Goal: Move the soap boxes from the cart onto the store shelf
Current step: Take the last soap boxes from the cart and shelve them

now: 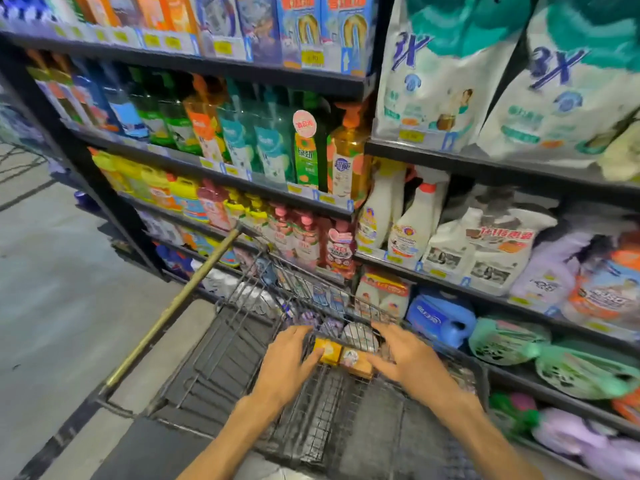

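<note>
Hands (346, 355) bracket glossy rectangular soap boxes (343, 355) in wire cart (311, 427).

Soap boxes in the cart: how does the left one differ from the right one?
The left box is plain yellow-orange; the right box shows a round picture. The left hand touches the left box; the right hand touches the right box. Both lie side by side in the cart.

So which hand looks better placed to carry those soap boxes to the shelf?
Probably the right hand: it rests against the soap boxes on the side facing the shelf. The left hand presses their far side, nearer the aisle.
</note>
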`<state>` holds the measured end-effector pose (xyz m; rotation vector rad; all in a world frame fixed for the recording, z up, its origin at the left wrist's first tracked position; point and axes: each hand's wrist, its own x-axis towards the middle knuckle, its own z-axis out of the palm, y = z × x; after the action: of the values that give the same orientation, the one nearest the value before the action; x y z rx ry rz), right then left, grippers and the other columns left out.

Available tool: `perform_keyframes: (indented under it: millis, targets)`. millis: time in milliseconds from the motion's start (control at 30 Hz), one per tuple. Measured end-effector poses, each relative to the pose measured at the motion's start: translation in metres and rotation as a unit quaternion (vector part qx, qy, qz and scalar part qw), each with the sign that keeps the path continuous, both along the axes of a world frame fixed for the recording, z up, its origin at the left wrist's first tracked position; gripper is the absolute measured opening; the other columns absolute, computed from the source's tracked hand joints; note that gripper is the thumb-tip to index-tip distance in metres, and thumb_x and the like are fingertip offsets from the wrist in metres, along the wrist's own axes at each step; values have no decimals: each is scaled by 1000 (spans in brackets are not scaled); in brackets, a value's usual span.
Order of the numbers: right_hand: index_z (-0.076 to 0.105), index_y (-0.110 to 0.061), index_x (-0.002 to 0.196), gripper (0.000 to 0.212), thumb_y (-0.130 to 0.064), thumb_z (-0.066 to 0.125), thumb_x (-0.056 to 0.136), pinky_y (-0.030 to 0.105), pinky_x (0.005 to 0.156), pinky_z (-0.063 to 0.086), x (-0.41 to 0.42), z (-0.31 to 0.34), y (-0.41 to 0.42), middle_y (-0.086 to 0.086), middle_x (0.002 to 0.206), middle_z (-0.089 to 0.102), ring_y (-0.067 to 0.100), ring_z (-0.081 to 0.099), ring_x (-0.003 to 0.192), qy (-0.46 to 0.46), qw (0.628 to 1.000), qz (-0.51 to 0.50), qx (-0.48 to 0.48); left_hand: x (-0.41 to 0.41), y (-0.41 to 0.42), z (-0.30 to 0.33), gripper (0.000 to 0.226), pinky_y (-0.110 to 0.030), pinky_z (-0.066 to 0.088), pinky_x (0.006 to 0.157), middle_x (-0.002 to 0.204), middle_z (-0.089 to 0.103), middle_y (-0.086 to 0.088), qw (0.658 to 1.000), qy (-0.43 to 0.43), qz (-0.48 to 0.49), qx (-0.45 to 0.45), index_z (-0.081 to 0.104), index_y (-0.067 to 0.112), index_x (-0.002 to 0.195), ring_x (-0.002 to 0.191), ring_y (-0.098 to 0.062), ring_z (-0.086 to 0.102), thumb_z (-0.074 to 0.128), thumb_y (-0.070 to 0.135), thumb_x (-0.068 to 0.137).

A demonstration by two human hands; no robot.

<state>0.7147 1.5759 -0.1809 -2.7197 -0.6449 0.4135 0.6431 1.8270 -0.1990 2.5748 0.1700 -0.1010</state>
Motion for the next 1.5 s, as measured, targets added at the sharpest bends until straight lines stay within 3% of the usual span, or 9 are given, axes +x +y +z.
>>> perform_keyframes:
  millis: [200,333,467,633,800,1000,1167,1400,1500]
  targets:
    - [38,-48,141,56,-65,52,89,44,104,46,39,-79,20,8,141,54,29,53,127,104,993,-36,-30,66,29,-86,57,-36,42,107,145,53,-7,996,90,-7,-12,44,16,147,132,-25,50,53,48,100]
    - [32,-26,152,66,-56,48,96,34,107,44,53,-140,28,3,149,47,22,50,132,124,988,-79,-54,104,34,-165,45,-38,43,100,136,57,-9,989,143,-15,-15,52,16,137,127,-29,52,57,40,100]
    - [29,-34,152,64,-59,45,95,30,104,40,66,-210,31,-6,151,43,16,47,134,154,980,-111,-58,131,32,-258,40,-43,51,91,122,62,-11,981,187,-16,-40,55,14,126,116,-33,59,59,41,97]
    - [23,-57,136,51,-53,52,94,34,102,46,60,-271,32,-22,129,48,2,47,121,190,970,-148,-11,166,24,-352,59,-47,48,95,133,48,-15,971,230,46,-41,43,8,136,118,-38,55,63,44,94]
    - [34,-34,148,60,-51,54,95,35,112,37,53,-316,29,-8,148,44,15,42,136,216,959,-185,-5,187,22,-422,106,-50,45,101,145,37,-18,960,262,89,-31,17,3,156,132,-40,45,66,64,84]
    - [17,-46,153,69,-64,46,93,38,120,26,46,-332,21,-13,162,17,16,21,150,256,943,-212,-20,187,15,-445,81,-43,43,99,133,52,-17,969,229,94,3,42,3,132,126,-35,49,74,57,81]
    - [21,-46,151,66,-61,48,93,36,117,32,47,-332,22,-14,159,28,13,30,146,271,934,-232,-10,181,11,-433,70,-45,48,82,113,65,-17,968,193,150,-63,42,6,121,107,-39,62,85,39,77]
    - [60,-45,95,1,-44,60,95,12,71,44,82,-342,32,-30,94,63,-7,61,86,234,892,-372,105,159,38,-395,44,-42,52,80,96,74,-3,980,134,125,-82,65,21,115,97,-32,69,81,43,80]
    - [59,-29,93,29,-58,57,90,26,70,44,107,-375,40,-11,90,65,9,60,78,247,883,-396,52,146,49,-379,36,-43,55,77,84,72,4,978,134,128,-95,66,27,106,88,-29,70,81,46,80]
